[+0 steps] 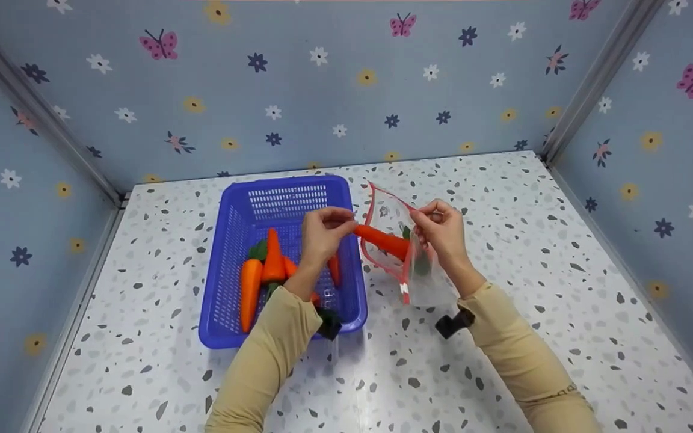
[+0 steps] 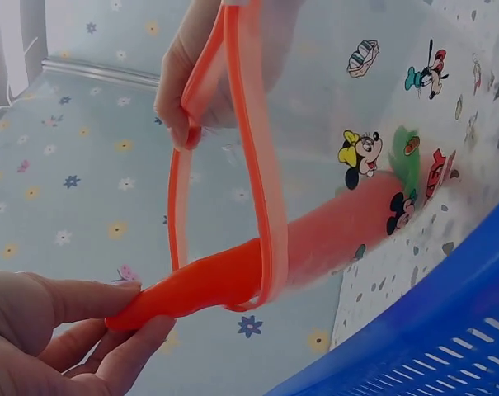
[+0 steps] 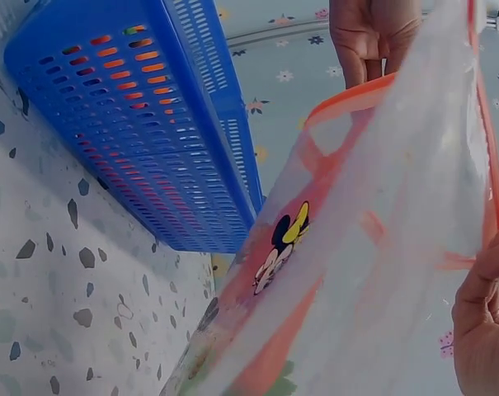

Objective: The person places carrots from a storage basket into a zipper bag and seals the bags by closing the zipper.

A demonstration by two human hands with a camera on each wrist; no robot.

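My left hand pinches the narrow tip of an orange carrot between thumb and fingers. The carrot's thick, leafy end lies inside a clear zip bag printed with cartoon characters, while its tip sticks out of the mouth. With thumb and finger, my right hand grips the bag's red zip edge on its right side, and the mouth gapes wide. Green leaves show through the film. Left of the bag stands a blue plastic basket holding several more carrots, partly hidden by my left forearm.
The speckled white tabletop ends at a blue flower-and-butterfly wall behind, with similar walls on both sides. A black wrist strap hangs at my right cuff. The basket's right wall stands close to the bag.
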